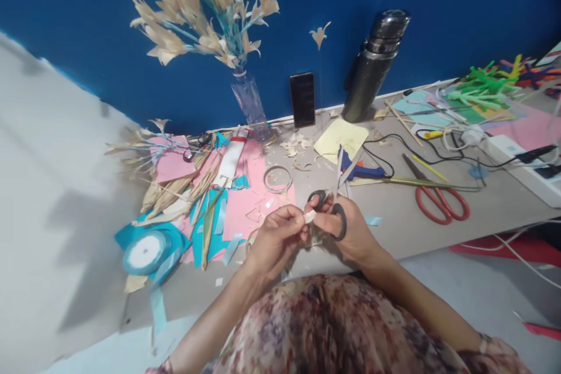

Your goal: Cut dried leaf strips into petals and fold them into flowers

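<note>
Between the fingertips of both hands is a small cream-coloured piece (310, 217), perhaps a bit of dried husk. My left hand (280, 234) pinches it from the left side. Black-handled scissors (339, 223) hang on the fingers of my right hand (348, 228), blades pointing away toward the wall, while its thumb and fingertips touch the same small piece. Just beyond my hands lies a tape ring (277, 179). A blue glue gun (362, 168) rests past the scissor blades.
Husk flowers stand in a clear bottle (249, 99). Along the wall are a phone (302, 99) and a dark flask (372, 70). Red-handled scissors (442, 201) and a power strip (526, 169) lie right. Pink paper (239, 210) and a ribbon spool (146, 251) lie left.
</note>
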`<move>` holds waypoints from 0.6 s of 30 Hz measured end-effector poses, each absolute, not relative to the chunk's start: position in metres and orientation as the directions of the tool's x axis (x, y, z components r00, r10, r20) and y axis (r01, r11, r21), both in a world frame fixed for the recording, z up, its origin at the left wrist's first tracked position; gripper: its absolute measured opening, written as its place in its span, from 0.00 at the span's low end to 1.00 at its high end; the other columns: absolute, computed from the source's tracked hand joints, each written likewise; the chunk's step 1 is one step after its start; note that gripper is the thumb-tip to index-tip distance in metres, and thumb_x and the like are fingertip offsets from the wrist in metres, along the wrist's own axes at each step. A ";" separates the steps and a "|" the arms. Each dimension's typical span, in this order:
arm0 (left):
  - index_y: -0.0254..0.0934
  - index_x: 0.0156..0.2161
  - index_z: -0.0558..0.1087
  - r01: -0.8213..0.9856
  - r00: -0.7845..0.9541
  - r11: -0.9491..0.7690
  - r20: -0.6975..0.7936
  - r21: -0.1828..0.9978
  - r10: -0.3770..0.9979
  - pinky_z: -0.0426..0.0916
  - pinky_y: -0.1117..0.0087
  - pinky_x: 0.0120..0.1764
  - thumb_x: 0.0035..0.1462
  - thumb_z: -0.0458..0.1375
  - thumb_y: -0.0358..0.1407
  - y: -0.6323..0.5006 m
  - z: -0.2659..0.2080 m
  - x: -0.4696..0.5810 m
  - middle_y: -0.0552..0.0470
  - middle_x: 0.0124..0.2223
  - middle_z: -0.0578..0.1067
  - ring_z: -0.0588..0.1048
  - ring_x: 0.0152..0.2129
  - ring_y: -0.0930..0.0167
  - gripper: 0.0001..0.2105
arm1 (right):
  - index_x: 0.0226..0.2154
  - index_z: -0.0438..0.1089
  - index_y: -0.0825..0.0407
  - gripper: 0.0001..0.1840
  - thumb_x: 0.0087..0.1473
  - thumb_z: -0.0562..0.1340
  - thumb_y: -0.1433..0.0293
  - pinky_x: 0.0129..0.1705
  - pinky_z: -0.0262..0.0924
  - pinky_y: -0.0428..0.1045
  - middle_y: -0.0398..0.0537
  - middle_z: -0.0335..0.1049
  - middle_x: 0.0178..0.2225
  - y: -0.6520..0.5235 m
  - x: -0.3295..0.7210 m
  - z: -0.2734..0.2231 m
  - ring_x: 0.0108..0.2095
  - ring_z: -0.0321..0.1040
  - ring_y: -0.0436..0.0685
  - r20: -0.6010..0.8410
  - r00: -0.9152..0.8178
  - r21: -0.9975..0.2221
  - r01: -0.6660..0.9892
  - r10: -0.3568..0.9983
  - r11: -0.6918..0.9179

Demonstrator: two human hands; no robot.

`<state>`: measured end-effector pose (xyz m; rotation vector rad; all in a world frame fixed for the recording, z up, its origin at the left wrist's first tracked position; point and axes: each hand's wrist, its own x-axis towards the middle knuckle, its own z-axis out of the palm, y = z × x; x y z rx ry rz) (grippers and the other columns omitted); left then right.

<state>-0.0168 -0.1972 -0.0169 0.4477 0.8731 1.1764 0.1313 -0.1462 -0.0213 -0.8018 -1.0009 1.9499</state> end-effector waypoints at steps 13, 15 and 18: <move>0.35 0.28 0.74 -0.462 -0.004 0.122 -0.140 0.878 0.990 0.62 0.73 0.31 0.52 0.68 0.37 -0.200 -0.019 -0.019 0.55 0.25 0.71 0.68 0.23 0.75 0.09 | 0.27 0.71 0.54 0.10 0.41 0.70 0.69 0.20 0.46 0.40 0.37 0.60 0.22 -0.142 0.129 -0.027 0.19 0.47 0.43 -0.240 -0.614 -0.614 -0.504 0.752 -0.607; 0.34 0.28 0.73 -0.498 0.031 0.157 -0.164 0.853 0.986 0.61 0.73 0.30 0.53 0.67 0.37 -0.199 -0.022 -0.019 0.55 0.24 0.71 0.68 0.22 0.75 0.10 | 0.30 0.71 0.54 0.12 0.43 0.71 0.67 0.22 0.49 0.41 0.38 0.62 0.23 -0.141 0.134 -0.026 0.20 0.50 0.43 -0.216 -0.561 -0.692 -0.489 0.799 -0.531; 0.33 0.28 0.74 -0.477 0.041 0.200 -0.206 0.856 0.978 0.60 0.74 0.29 0.52 0.68 0.36 -0.198 -0.025 -0.019 0.54 0.22 0.72 0.68 0.21 0.76 0.09 | 0.32 0.71 0.54 0.14 0.42 0.71 0.68 0.25 0.56 0.43 0.41 0.68 0.26 -0.142 0.138 -0.022 0.23 0.60 0.47 -0.197 -0.479 -0.852 -0.349 0.856 -0.391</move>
